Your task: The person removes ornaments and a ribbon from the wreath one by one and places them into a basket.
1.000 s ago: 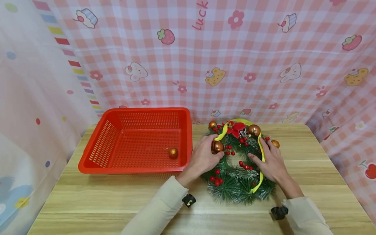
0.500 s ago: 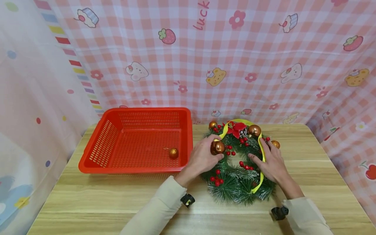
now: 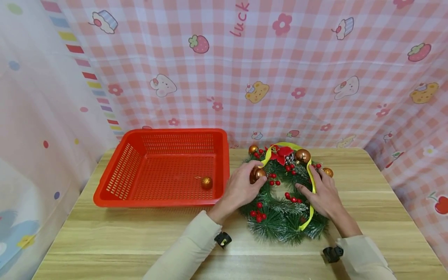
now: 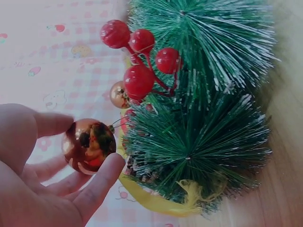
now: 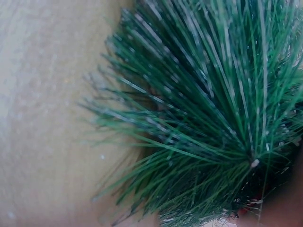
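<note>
A green Christmas wreath [image 3: 280,217] lies on the table, trimmed with red berries, a red flower and a pine cone. At its left side my left hand [image 3: 243,186] holds a shiny copper bauble [image 3: 259,174] between thumb and fingers. In the left wrist view that bauble [image 4: 87,149] has a thin loop reaching toward the needles. My right hand [image 3: 323,194] grips the wreath's right side, thumb toward the ring's centre and fingers across a yellow ribbon [image 3: 311,212]. Mostly needles [image 5: 213,118] fill the right wrist view, where the fingers are hidden.
Left of the wreath stands a red plastic basket [image 3: 157,203] with a glittery gold bauble [image 3: 206,182] inside. Another copper bauble [image 3: 302,156] hangs at the wreath's top right. A checked curtain [image 3: 224,70] hangs behind the wooden table [image 3: 140,237].
My left fingers and the copper bauble have shifted very slightly, the thumb now covering more of the bauble's lower front. My right hand stays in place.
</note>
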The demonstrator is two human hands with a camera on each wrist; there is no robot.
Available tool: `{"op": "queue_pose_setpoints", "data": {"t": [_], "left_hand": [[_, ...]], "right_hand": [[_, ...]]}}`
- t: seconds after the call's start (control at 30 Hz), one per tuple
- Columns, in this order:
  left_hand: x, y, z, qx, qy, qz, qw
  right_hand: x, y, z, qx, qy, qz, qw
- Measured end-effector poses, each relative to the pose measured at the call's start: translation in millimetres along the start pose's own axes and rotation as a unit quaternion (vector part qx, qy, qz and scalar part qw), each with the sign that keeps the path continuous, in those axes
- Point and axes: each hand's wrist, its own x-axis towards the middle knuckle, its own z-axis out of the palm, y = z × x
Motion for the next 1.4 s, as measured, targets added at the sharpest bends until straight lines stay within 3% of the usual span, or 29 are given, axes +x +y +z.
{"op": "queue_pose_setpoints", "data": {"t": [0.2, 0.4, 0.67, 0.9, 1.0, 1.2, 1.4], "left_hand": [[0.2, 0.4, -3.8, -0.007, -0.021, -0.014, 0.9996], [-1.9, -1.0, -6.9, -0.018, -0.039, -0.008, 0.9991], [-5.9, -0.4, -12.2, 0.066, -0.057, 0.013, 0.9961], [-8.6, -4.1, -15.2, 0.059, -0.09, 0.039, 0.9934], [-11.2, -4.7, -14.2, 0.064, -0.084, 0.043, 0.9935], [-14.2, -3.6, -8.4, 0.088, -0.039, 0.047, 0.9942], [-12.2, -0.3, -4.7, 0.102, -0.042, 0.042, 0.993]], "right_hand": [[0.4, 0.4, 0.3, 0.001, 0.001, -0.001, 1.0], [0.5, 0.4, 0.5, -0.002, -0.001, -0.001, 1.0], [1.1, 0.2, -0.1, -0.003, -0.003, 0.003, 1.0], [0.8, 1.2, 0.4, -0.001, -0.001, -0.002, 1.0], [0.9, 0.7, 0.2, 0.0, 0.001, -0.002, 1.0], [1.2, -0.8, -0.9, -0.002, -0.003, 0.002, 1.0], [0.7, -1.1, -1.0, -0.002, -0.007, 0.003, 1.0]]}}
